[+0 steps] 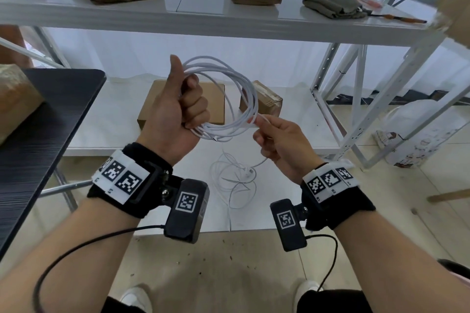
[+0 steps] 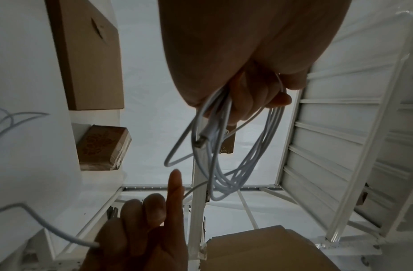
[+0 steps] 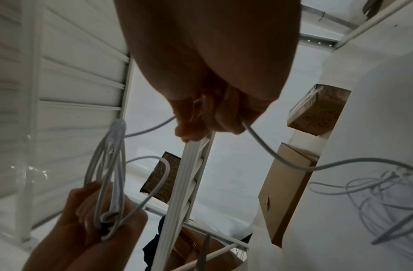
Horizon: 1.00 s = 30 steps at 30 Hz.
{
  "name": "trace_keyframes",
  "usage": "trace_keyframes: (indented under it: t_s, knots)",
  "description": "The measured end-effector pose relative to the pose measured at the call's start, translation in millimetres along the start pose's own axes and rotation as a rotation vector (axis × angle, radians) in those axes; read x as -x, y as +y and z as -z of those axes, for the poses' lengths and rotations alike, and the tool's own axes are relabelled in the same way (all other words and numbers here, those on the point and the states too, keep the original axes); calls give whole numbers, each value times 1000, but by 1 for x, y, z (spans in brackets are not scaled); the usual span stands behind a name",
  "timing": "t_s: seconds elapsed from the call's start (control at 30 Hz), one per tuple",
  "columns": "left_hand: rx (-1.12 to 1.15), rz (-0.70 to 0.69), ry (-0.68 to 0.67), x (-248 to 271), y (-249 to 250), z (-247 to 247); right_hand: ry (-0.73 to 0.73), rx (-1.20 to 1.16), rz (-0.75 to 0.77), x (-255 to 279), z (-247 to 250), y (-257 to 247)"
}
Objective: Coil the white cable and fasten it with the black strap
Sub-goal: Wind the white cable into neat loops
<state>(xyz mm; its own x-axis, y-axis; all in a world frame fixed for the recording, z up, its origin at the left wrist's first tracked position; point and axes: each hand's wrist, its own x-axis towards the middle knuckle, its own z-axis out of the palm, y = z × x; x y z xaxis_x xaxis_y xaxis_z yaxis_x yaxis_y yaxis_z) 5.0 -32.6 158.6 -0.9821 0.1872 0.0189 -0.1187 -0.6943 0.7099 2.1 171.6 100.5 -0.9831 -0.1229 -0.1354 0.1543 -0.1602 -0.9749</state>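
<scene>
**A:** Left hand point(image 1: 175, 107), thumb up, fingers curled round several loops of the white cable point(image 1: 239, 89). Which way does the coil lie from it?

**B:** Out to that hand's right, loops standing roughly upright and hanging in the air between the two hands. A plug end pokes out just below the curled fingers, clearest in the left wrist view.

**A:** And the right hand point(image 1: 279, 140)?

**B:** It pinches a single strand between thumb and fingertips, touching the coil's lower right edge. From under that hand the loose run drops to a heap of slack point(image 1: 235, 175) on the lower shelf point(image 1: 114, 119), below and between the wrists.

**A:** So the next move turns on that?

**B:** Likely: the slack runs downward from the right hand, so that hand is placed to draw it up and lay another loop across to the left. More coiling appears to remain.

**A:** The black strap?

**B:** Not seen in any view.

**A:** The room?

**B:** White metal shelving, a flat box point(image 1: 183, 104) and a small box point(image 1: 267, 99) behind the coil, a dark counter point(image 1: 38, 150) left of the left hand, tiled floor point(image 1: 216, 262) below.
</scene>
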Motion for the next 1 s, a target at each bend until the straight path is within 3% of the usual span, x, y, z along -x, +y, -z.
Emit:
trace_keyframes:
  t_s: [0.1, 0.23, 0.4, 0.5, 0.6, 0.8, 0.9, 1.0]
  knots:
    - [101, 2, 21, 0, 1, 3, -118, -59, -14, 3, -1, -5]
    - [164, 1, 67, -1, 0, 6, -135, 63, 70, 8, -5, -4]
    - [69, 60, -12, -2, -7, 4, -264, 221, 116, 15, -12, -5]
    - [-64, 142, -72, 2, -15, -2, -208, 270, 109, 12, -13, -6]
    - [-182, 185, -73, 4, -21, -7, -183, 73, 100, 11, -10, -6]
    - [-197, 157, 27, -4, -25, -3, -216, -389, -22, 14, -15, -21]
    - [-205, 111, 47, -6, -32, -3, -242, -476, -84, 12, -18, -25]
    - [-184, 95, 35, -6, -37, -2, -162, -492, -59, 7, -18, -26]
